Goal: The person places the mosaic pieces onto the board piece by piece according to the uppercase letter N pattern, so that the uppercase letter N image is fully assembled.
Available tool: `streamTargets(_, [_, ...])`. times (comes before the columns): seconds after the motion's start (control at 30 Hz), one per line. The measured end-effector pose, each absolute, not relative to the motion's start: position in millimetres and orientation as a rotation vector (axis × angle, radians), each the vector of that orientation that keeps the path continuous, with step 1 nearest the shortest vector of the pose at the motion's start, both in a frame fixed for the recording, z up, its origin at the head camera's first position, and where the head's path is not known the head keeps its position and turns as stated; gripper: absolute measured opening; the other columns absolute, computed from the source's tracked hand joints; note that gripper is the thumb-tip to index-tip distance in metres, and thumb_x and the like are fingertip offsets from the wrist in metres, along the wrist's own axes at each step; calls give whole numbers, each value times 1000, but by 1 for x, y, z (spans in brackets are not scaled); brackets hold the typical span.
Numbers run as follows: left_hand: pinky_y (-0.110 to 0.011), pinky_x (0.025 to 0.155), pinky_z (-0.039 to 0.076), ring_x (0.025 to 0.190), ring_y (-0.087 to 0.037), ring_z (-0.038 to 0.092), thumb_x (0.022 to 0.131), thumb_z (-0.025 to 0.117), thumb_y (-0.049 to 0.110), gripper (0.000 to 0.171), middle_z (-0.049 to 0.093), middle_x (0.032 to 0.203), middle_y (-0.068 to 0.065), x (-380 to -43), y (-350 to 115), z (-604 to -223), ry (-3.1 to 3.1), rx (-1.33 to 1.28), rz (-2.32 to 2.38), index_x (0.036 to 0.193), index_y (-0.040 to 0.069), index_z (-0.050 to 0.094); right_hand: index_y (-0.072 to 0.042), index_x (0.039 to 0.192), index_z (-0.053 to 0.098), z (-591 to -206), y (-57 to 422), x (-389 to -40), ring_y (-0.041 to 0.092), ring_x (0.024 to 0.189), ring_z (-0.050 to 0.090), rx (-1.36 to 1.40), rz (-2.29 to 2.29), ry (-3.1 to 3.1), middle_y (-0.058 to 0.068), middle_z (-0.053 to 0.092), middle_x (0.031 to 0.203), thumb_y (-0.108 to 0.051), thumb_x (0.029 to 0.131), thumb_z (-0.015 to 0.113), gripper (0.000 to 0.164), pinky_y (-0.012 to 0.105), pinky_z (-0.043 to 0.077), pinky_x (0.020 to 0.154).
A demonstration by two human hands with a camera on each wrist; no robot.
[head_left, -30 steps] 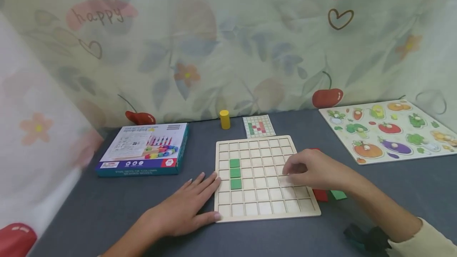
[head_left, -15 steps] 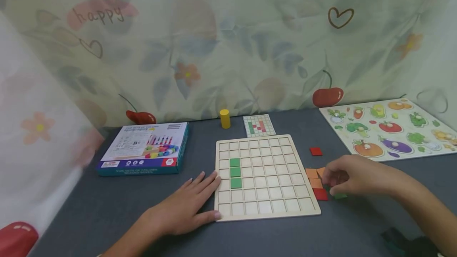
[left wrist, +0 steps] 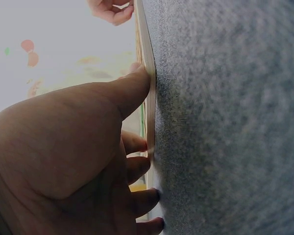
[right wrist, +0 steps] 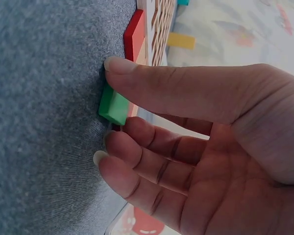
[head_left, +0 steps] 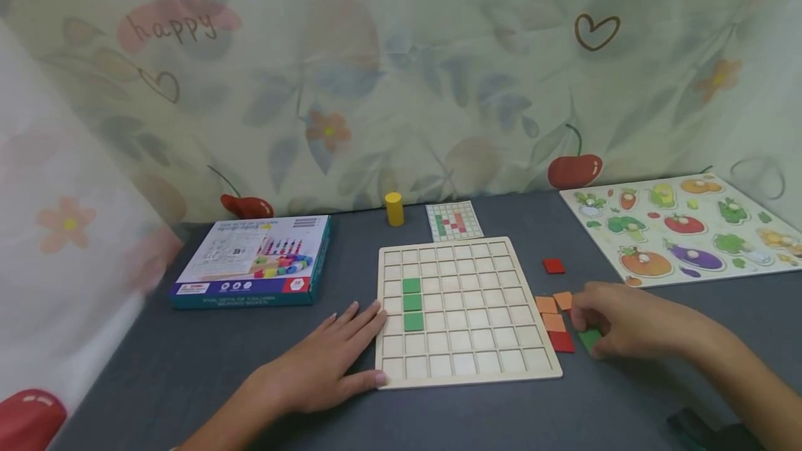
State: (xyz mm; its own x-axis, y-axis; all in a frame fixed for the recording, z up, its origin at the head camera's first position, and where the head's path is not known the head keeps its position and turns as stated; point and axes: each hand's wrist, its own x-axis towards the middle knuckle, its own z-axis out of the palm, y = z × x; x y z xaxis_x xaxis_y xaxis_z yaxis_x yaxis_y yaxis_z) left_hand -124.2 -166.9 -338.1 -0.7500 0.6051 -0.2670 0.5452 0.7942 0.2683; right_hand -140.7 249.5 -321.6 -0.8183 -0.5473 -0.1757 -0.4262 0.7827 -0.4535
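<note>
A wooden grid board [head_left: 473, 360] lies on the table with three green square tiles [head_left: 412, 303] in one column. My left hand [head_left: 326, 371] rests with spread, straight fingers against the board's left edge; in the left wrist view its thumb [left wrist: 130, 90] touches the rim. To the right of the board, my right hand [head_left: 633, 322] pinches a loose green tile [right wrist: 115, 105] between thumb and fingertips, with the tile still at the table surface. Beside that hand are orange tiles [head_left: 554, 323] and a red tile [head_left: 561, 342].
Another red tile [head_left: 554, 266] lies farther back. Behind the board are a pattern card [head_left: 455, 221] and a yellow cylinder [head_left: 395, 209]. A boxed toy [head_left: 250, 263] stands at left, a vegetable puzzle board [head_left: 683, 228] at back right. A patterned curtain [head_left: 401, 89] hangs behind.
My right hand has moved from over the board to the loose tiles at its right and closed its fingertips on a green one. The left hand has stayed put.
</note>
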Motion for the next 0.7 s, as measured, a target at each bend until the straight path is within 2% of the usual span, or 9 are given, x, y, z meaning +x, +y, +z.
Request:
streamTargets(0.43, [-53,103,13,135,-23,4,82,31,70,80,4,150,10,-124,-167,-339,2649,876,248,146,29,6,-23,79,53,-321,247,-140,10,60,47,-715,-619,2579,-6,49,66,-15,68,76,27,25,37,51])
streamTargets(0.7, [-53,104,13,135,-23,4,82,31,70,79,4,150,10,-124,-167,-340,2656,876,242,145,30,6,-24,80,56,-316,248,-138,9,62,50,-824,-731,2517,-7,50,67,-14,76,70,17,24,41,52])
